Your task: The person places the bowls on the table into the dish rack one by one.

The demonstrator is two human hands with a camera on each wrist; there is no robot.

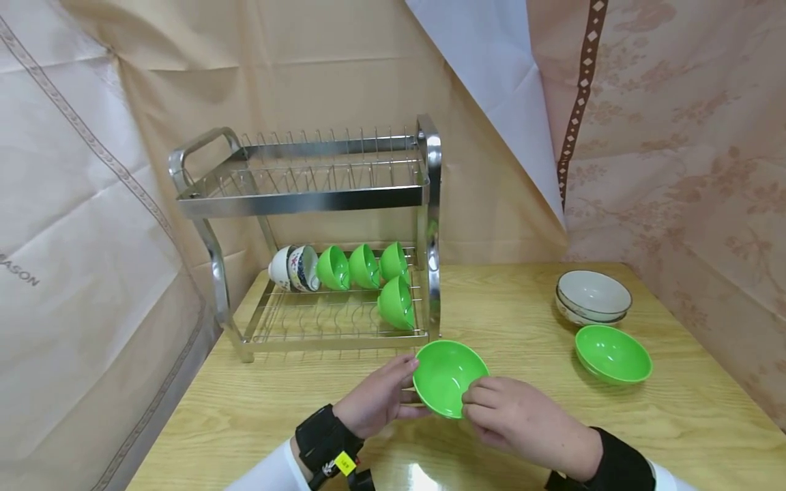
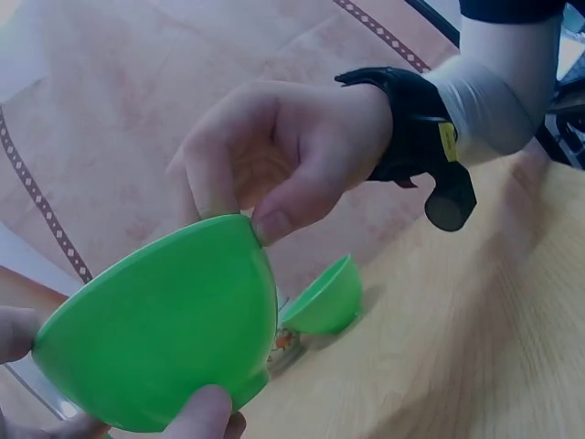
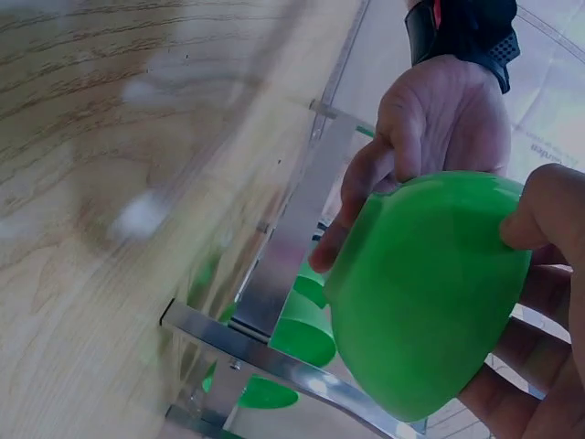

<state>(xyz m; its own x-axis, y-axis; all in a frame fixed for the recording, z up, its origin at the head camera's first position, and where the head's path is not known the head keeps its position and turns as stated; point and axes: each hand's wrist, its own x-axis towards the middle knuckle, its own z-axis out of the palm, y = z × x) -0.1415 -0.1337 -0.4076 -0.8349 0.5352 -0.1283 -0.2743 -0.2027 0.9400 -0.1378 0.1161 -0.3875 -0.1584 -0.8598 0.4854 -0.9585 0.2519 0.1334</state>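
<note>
A green bowl (image 1: 447, 379) is held above the table between both hands, its hollow side turned up toward the head view. My left hand (image 1: 382, 394) grips its left side, with the thumb near the rim and fingers under the bowl. On the opposite side my right hand (image 1: 522, 419) pinches the rim; the left wrist view shows its thumb and fingers (image 2: 219, 183) at the edge. The bowl's smooth outside (image 3: 425, 293) fills much of the right wrist view. Another green bowl (image 1: 614, 354) sits on the table to the right.
A two-tier metal dish rack (image 1: 307, 202) stands at the back left. Its lower tier carries several green bowls (image 1: 396, 303) and patterned white bowls (image 1: 303, 268), tipped on their sides. Stacked white bowls (image 1: 594, 294) stand at the right, behind the green one. Fabric sheets (image 1: 491, 225) hang behind the table.
</note>
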